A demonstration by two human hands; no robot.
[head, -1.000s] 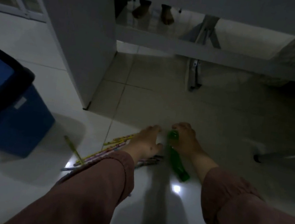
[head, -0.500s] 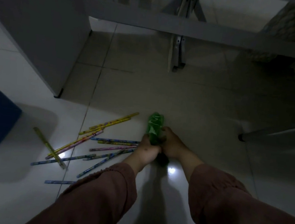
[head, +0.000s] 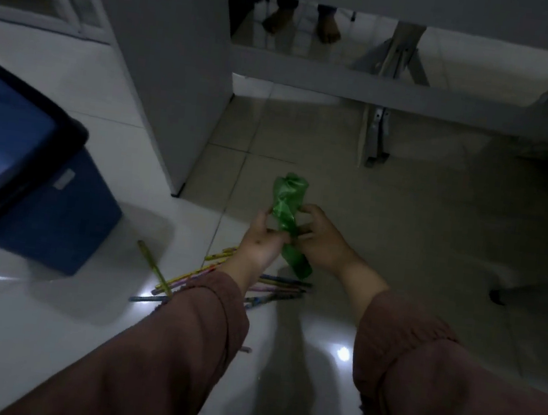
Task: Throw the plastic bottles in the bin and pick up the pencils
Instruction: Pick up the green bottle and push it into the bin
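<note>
Holding a crushed green bottle (head: pixel 286 222) off the floor at centre, left hand (head: pixel 258 243) and right hand (head: pixel 321 242) both clenching it in a firm grip. Not yet binning: bin (head: pixel 13 154) waiting at nine o'clock. Pencils (head: pixel 222 280) lying scattered at six o'clock, unpicked.

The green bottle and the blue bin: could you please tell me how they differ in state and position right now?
The green bottle is crumpled and held up off the floor between the left hand and right hand; the blue bin keeps its boxy shape and stands untouched on the floor. The bottle is translucent green; the bin is opaque blue with a black rim. The bottle is small and slim; the bin is far bulkier.
</note>
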